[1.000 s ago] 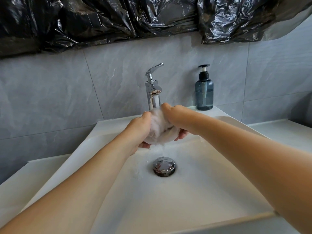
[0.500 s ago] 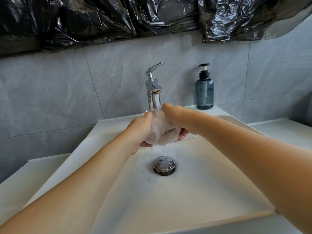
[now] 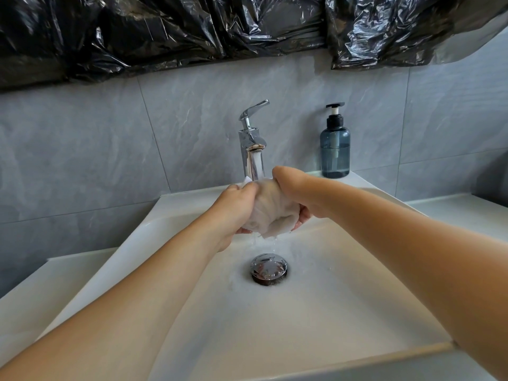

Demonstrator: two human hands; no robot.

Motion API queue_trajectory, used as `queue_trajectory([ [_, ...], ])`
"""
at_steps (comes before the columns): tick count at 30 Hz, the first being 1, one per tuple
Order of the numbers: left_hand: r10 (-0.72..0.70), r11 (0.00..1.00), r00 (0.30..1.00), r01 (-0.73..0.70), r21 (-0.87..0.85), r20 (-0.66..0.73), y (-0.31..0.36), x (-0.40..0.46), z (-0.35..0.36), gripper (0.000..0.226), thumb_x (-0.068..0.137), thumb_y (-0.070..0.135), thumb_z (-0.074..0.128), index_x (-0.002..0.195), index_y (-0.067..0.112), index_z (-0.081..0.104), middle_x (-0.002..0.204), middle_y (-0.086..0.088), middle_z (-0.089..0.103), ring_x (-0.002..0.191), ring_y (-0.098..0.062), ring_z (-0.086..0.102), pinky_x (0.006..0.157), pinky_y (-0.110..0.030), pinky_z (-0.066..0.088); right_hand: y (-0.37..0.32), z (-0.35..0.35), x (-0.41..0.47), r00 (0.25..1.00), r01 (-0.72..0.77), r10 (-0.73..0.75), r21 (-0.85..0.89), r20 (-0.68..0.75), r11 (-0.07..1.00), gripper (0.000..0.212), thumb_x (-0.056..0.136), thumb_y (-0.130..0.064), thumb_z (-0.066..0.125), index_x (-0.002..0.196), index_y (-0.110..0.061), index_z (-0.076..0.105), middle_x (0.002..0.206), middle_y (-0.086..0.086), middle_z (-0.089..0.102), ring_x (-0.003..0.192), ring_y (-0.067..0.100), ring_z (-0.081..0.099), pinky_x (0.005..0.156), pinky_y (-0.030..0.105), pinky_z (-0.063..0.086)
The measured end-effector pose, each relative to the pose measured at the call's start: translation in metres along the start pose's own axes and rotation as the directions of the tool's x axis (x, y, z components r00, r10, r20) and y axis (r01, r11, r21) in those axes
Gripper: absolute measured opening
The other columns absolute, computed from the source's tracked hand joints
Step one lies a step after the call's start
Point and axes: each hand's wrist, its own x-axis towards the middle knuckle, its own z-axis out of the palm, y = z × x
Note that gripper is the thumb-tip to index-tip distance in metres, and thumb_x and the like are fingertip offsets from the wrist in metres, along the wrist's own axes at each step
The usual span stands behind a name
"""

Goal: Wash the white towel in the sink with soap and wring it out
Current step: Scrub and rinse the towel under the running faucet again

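Grey tiles fill the wall behind the tap, and crumpled black plastic hangs above them, its top cut off by the frame. Below sits a white sink, slanted down toward a chrome drain straight beneath the tap's spout. Water runs from the spout right now, and drips fall from the towel toward the drain. That towel is bunched up wet just under the spout, over the basin, most of it buried between the two hands. Left hand grips it from the left side of the tap, fingers curled under; only a small white corner pokes out above the knuckles. Right hand clamps the other side, thumb over the top, fingertips showing beneath. Hands are close together, both squeezing the cloth, with only a strip of fabric visible between them. How much towel is folded inside, you can't tell. Both forearms run out of the frame at the bottom corners. Right of the tap, on the sink's back ledge, stands a blue soap bottle with a black pump, upright, apart from the hands. Either side of the sink, a pale desk shows, its edges cut off.
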Motion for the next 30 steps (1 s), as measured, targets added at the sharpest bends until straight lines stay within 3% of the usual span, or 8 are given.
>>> queue_trajectory([
  [4,0.037,0.999,0.999,-0.036,-0.032,0.017,0.000,0.001,-0.001,0.032,0.099,0.036,0.051,0.123,0.016,0.059,0.115,-0.002,0.070,0.092,-0.020,0.066,0.078,-0.036,0.057,0.001,-0.003,-0.001,1.000,-0.010,0.010,0.079,-0.002,0.997,0.034,0.095,-0.021,0.029,0.090,-0.005,0.058,0.081,0.016,0.066,0.068,0.031,0.063,0.060,0.037,0.056],
  [6,0.064,0.997,0.998,-0.063,-0.041,0.018,0.001,0.000,-0.002,0.021,0.099,0.033,0.054,0.112,0.018,0.062,0.103,-0.002,0.070,0.089,-0.019,0.064,0.077,-0.035,0.053,0.001,-0.004,-0.001,1.000,-0.013,0.013,0.101,-0.004,0.995,0.032,0.094,-0.020,0.029,0.092,-0.005,0.057,0.085,0.017,0.066,0.073,0.032,0.064,0.066,0.041,0.058],
  [9,0.117,0.993,0.993,-0.117,-0.019,-0.003,0.003,-0.001,-0.001,0.011,0.099,0.024,0.054,0.093,0.020,0.061,0.085,-0.002,0.065,0.078,-0.020,0.058,0.066,-0.029,0.044,0.001,-0.005,-0.002,1.000,-0.022,0.023,0.152,-0.007,0.988,0.027,0.092,-0.017,0.030,0.091,-0.005,0.054,0.081,0.016,0.064,0.070,0.031,0.064,0.057,0.036,0.055],
  [19,0.206,0.977,0.978,-0.207,-0.053,-0.026,0.005,-0.002,-0.002,0.020,0.091,0.017,0.065,0.079,0.025,0.051,0.080,0.005,0.060,0.078,-0.015,0.056,0.067,-0.029,0.044,0.002,-0.010,0.001,0.997,-0.079,0.072,0.342,0.033,0.936,0.022,0.088,-0.017,0.036,0.094,-0.003,0.052,0.087,0.017,0.062,0.075,0.034,0.062,0.070,0.047,0.055],
  [21,0.220,0.974,0.975,-0.220,-0.062,-0.001,0.006,-0.004,-0.002,0.014,0.083,0.021,0.067,0.095,0.020,0.062,0.096,-0.001,0.066,0.090,-0.018,0.062,0.076,-0.031,0.050,0.003,-0.010,0.006,0.996,-0.089,0.085,0.373,0.027,0.924,0.022,0.093,-0.023,0.040,0.096,-0.005,0.051,0.092,0.016,0.063,0.079,0.033,0.063,0.076,0.050,0.055],
  [22,0.222,0.973,0.975,-0.221,-0.063,0.014,0.007,-0.005,-0.001,0.031,0.083,0.021,0.067,0.113,0.016,0.063,0.111,-0.003,0.067,0.099,-0.018,0.064,0.085,-0.033,0.052,0.004,-0.010,0.010,0.996,-0.088,0.089,0.385,0.016,0.919,0.022,0.095,-0.026,0.042,0.097,-0.006,0.052,0.095,0.015,0.064,0.082,0.033,0.064,0.079,0.051,0.055],
  [25,0.266,0.961,0.963,-0.263,-0.082,0.032,0.008,-0.008,0.000,0.056,0.095,0.010,0.064,0.147,0.017,0.043,0.137,0.006,0.053,0.119,-0.011,0.055,0.102,-0.030,0.046,0.007,-0.007,0.019,0.995,-0.070,0.090,0.409,-0.031,0.910,0.025,0.099,-0.027,0.046,0.111,-0.008,0.059,0.102,0.012,0.068,0.089,0.030,0.066,0.076,0.047,0.055],
  [30,0.284,0.952,0.957,-0.274,-0.133,0.058,0.007,-0.007,0.001,0.065,0.095,0.010,0.066,0.152,0.016,0.035,0.132,0.010,0.048,0.111,-0.005,0.052,0.088,-0.019,0.044,0.008,-0.001,0.021,0.994,-0.034,0.075,0.432,-0.078,0.901,0.027,0.101,-0.020,0.044,0.117,-0.008,0.062,0.111,0.013,0.068,0.090,0.029,0.065,0.069,0.041,0.053],
])
